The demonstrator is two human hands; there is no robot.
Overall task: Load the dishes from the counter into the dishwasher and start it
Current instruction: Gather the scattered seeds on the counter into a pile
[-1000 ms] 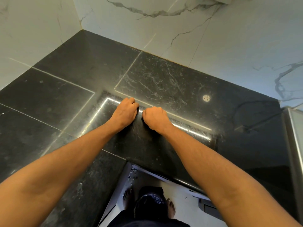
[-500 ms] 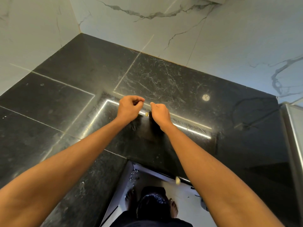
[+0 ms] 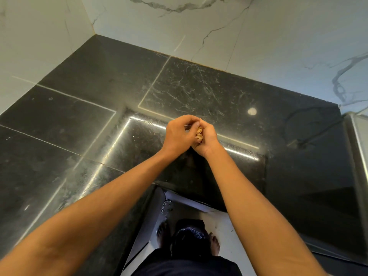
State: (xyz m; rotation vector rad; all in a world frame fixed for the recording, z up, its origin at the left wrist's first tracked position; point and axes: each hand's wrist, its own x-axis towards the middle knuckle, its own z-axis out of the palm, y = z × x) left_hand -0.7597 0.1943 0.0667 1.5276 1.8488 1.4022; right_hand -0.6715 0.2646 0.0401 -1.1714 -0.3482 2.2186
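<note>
Shell scraps [image 3: 199, 134] mid-frame over the counter [image 3: 79, 126]; no dishes in view.
Right hand [image 3: 208, 139] curls round them, left hand [image 3: 176, 134] curled alongside (pinching? cannot tell); light, brittle bits, probably safest in a closed palm.

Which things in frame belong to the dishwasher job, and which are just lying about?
Job: left hand, right hand, tan scraps held between them, black counter. No dishes or dishwasher in view.
Bystanders: marble wall, steel panel at right edge, white floor.
</note>
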